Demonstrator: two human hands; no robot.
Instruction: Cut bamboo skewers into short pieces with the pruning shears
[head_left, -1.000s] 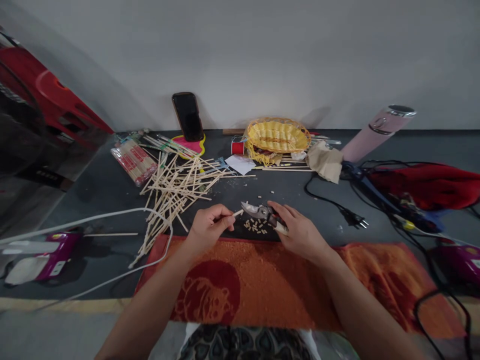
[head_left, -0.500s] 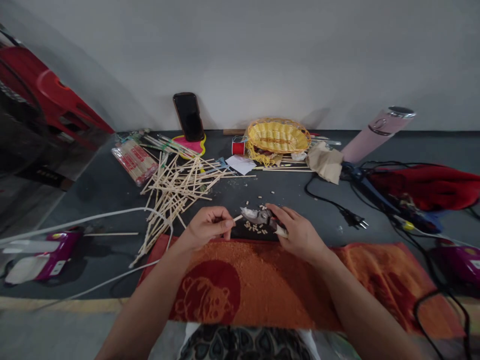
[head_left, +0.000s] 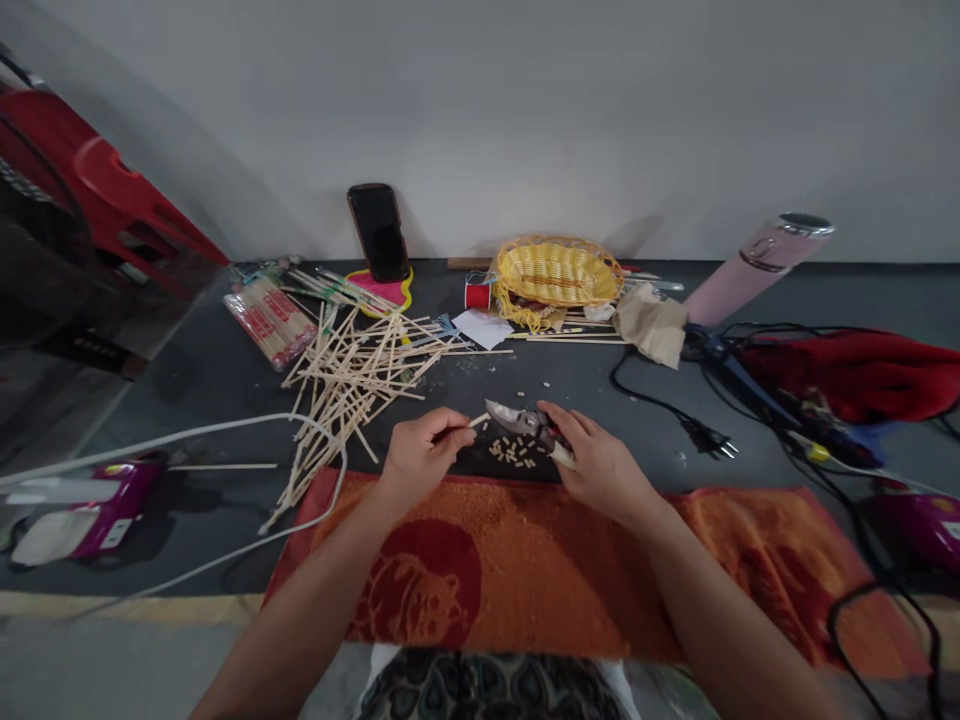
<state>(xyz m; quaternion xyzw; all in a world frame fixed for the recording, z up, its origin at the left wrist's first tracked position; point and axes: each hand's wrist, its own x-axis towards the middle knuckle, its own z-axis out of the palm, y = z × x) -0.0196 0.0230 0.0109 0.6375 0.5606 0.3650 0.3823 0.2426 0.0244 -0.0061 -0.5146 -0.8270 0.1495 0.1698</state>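
Here, the left hand (head_left: 420,450) pinches a stick (head_left: 478,421) between its fingers, left of the pruners (head_left: 530,420); the right hand (head_left: 600,458) grasps the pruners; holding the stick square should help cut cleanly.

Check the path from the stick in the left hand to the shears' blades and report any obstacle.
Nothing visible blocks it: the stick points from the left hand toward the shears in the right hand. The short pieces appear to lie on the tabletop below.
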